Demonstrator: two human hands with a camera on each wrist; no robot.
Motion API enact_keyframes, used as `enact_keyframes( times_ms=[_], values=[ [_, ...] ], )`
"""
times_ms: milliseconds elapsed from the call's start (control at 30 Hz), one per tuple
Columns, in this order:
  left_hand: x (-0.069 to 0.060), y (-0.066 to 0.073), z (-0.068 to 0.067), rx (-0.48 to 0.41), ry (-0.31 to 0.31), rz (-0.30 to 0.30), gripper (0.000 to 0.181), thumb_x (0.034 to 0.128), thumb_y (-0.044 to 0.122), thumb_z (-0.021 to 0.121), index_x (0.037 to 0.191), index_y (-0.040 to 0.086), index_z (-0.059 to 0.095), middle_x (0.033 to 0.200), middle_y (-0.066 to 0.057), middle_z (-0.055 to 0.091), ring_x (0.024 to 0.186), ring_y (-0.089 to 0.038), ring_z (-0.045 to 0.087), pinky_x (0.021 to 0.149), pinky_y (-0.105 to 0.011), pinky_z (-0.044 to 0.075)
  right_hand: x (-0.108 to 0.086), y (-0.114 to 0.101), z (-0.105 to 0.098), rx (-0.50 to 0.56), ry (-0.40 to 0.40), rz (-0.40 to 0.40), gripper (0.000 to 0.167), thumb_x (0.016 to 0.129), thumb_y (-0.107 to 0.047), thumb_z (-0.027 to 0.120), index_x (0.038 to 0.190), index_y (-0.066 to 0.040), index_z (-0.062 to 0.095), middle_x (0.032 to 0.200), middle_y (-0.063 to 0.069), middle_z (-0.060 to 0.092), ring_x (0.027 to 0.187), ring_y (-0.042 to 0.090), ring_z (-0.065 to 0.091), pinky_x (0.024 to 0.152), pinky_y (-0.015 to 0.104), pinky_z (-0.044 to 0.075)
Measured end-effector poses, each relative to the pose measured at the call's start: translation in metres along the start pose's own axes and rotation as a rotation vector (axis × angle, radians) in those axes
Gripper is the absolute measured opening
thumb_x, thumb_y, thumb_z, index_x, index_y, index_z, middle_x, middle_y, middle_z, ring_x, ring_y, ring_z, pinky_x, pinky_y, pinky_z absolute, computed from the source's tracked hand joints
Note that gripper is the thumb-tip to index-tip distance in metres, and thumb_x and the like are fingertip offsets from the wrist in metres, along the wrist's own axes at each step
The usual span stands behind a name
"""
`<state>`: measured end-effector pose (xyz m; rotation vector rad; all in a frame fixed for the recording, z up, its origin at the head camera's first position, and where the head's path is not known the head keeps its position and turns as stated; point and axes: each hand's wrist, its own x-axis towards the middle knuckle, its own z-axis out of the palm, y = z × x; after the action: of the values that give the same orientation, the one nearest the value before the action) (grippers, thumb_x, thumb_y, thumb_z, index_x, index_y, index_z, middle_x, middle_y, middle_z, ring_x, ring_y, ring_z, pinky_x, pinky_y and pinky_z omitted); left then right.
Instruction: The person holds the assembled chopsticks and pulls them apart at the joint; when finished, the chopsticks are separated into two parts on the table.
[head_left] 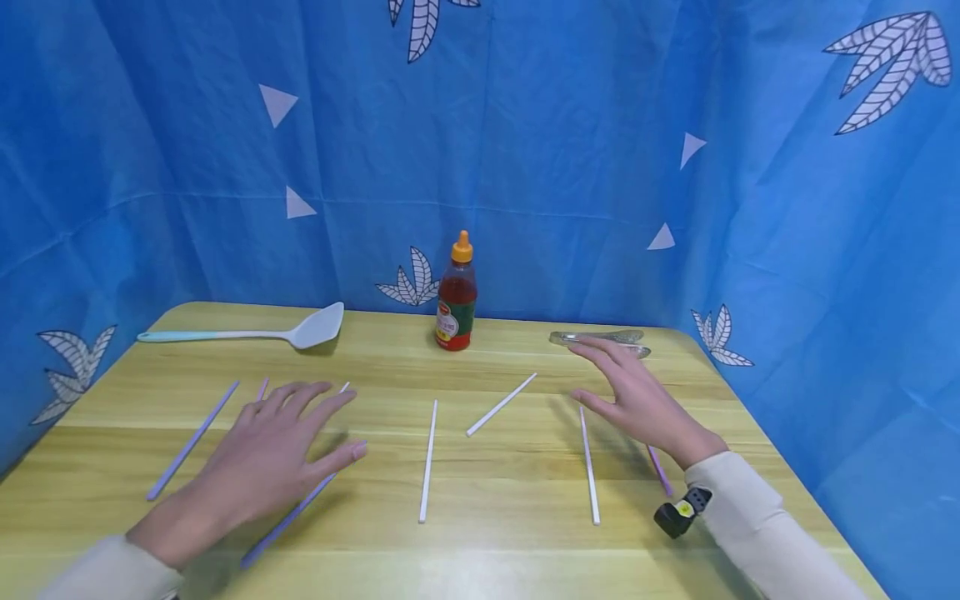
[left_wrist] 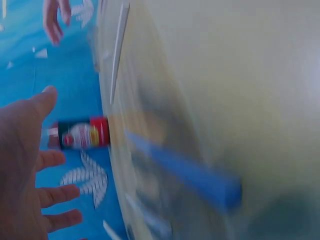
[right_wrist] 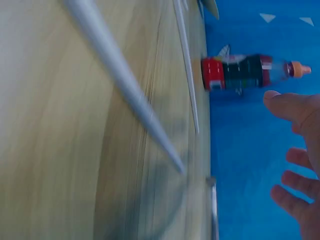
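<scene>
The left hand (head_left: 273, 454) hovers over a bluish-purple chopstick (head_left: 288, 522) front-left of the sauce bottle (head_left: 457, 304), the right hand (head_left: 637, 400) near a white chopstick (head_left: 590, 468) front-right of it, both empty, fingers apart. Seemingly reaching; a grasp would call for pinching.

spatula (head_left: 318, 327) left of bottle (head_left: 457, 310) | tongs (head_left: 624, 336) right | sticks (head_left: 429, 462) in front

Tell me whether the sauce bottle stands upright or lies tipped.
Upright: in the head view, the sauce bottle stands on its base on the table, orange cap at the top.
</scene>
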<state>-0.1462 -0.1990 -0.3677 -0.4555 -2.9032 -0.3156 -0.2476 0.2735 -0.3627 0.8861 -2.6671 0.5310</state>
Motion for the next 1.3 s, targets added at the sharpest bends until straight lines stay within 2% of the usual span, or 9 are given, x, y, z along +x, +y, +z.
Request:
enact_keyframes(
  times_ms=[167,300,433,567,667,733,900,1100,1300],
  values=[
    [0.002,0.028,0.010,-0.063,0.010,0.029,0.071,0.1017,0.074,0.059,0.154,0.025,0.061,0.149,-0.010,0.063,0.138,-0.039,0.059,0.107,-0.068,0.048,0.023,-0.013,0.012,0.067,-0.033,-0.021,0.059,0.104,-0.024,0.077,0.158,-0.014,0.054,0.161,0.012,0.055,0.150,0.038,0.051,0.121,0.062,0.044],
    [0.002,0.046,0.017,-0.080,0.005,0.071,0.066,0.1011,0.068,0.065,0.149,0.023,0.065,0.139,-0.006,0.067,0.128,-0.032,0.064,0.103,-0.060,0.055,0.042,-0.027,0.022,0.143,-0.074,-0.050,0.055,0.103,-0.022,0.079,0.154,-0.014,0.060,0.152,0.011,0.063,0.138,0.036,0.062,0.111,0.056,0.054],
    [0.001,0.062,0.022,-0.084,-0.026,0.093,0.064,0.0999,0.067,0.068,0.146,0.023,0.066,0.134,-0.004,0.070,0.122,-0.027,0.066,0.101,-0.052,0.058,0.061,-0.042,0.039,0.198,-0.125,-0.097,0.049,0.102,-0.018,0.079,0.149,-0.011,0.064,0.147,0.010,0.067,0.130,0.035,0.067,0.106,0.052,0.058],
    [0.003,0.073,0.029,-0.123,-0.076,0.114,0.063,0.0986,0.067,0.070,0.144,0.023,0.067,0.129,-0.001,0.071,0.118,-0.024,0.067,0.099,-0.049,0.058,0.073,-0.058,0.059,0.175,-0.202,-0.151,0.044,0.104,-0.018,0.077,0.145,-0.009,0.066,0.145,0.008,0.068,0.135,0.031,0.065,0.112,0.051,0.055],
    [0.003,0.078,0.034,-0.145,-0.090,0.145,0.060,0.0988,0.066,0.070,0.140,0.023,0.069,0.123,0.003,0.071,0.113,-0.021,0.067,0.094,-0.047,0.059,0.080,-0.071,0.072,0.158,-0.255,-0.197,0.041,0.104,-0.018,0.077,0.143,-0.009,0.068,0.143,0.007,0.070,0.138,0.028,0.063,0.116,0.050,0.052],
    [0.003,0.080,0.037,-0.157,-0.097,0.156,0.056,0.0986,0.066,0.071,0.137,0.025,0.069,0.114,0.008,0.070,0.104,-0.015,0.066,0.089,-0.044,0.058,0.084,-0.077,0.079,0.159,-0.277,-0.233,0.038,0.104,-0.017,0.077,0.141,-0.009,0.069,0.141,0.007,0.070,0.136,0.027,0.064,0.116,0.047,0.052],
    [0.003,0.083,0.045,-0.190,-0.119,0.174,0.048,0.0970,0.062,0.075,0.128,0.026,0.070,0.095,0.014,0.060,0.082,-0.005,0.054,0.072,-0.032,0.049,0.094,-0.087,0.094,0.160,-0.332,-0.292,0.037,0.103,-0.013,0.077,0.139,-0.011,0.071,0.141,0.006,0.071,0.135,0.024,0.064,0.116,0.042,0.052],
    [0.002,0.086,0.051,-0.234,-0.150,0.186,0.038,0.0956,0.058,0.079,0.111,0.024,0.071,0.090,0.014,0.055,0.076,-0.002,0.047,0.064,-0.025,0.041,0.094,-0.096,0.104,0.161,-0.402,-0.327,0.032,0.106,-0.012,0.073,0.138,-0.013,0.073,0.138,0.005,0.070,0.133,0.022,0.063,0.118,0.038,0.050],
    [0.002,0.084,0.054,-0.221,-0.093,0.204,0.021,0.0947,0.038,0.085,0.101,0.024,0.071,0.090,0.015,0.056,0.075,0.000,0.047,0.064,-0.023,0.042,0.092,-0.099,0.107,0.156,-0.383,-0.329,0.019,0.107,-0.014,0.072,0.124,-0.016,0.079,0.130,0.002,0.068,0.126,0.018,0.063,0.114,0.034,0.053]
  ],
)
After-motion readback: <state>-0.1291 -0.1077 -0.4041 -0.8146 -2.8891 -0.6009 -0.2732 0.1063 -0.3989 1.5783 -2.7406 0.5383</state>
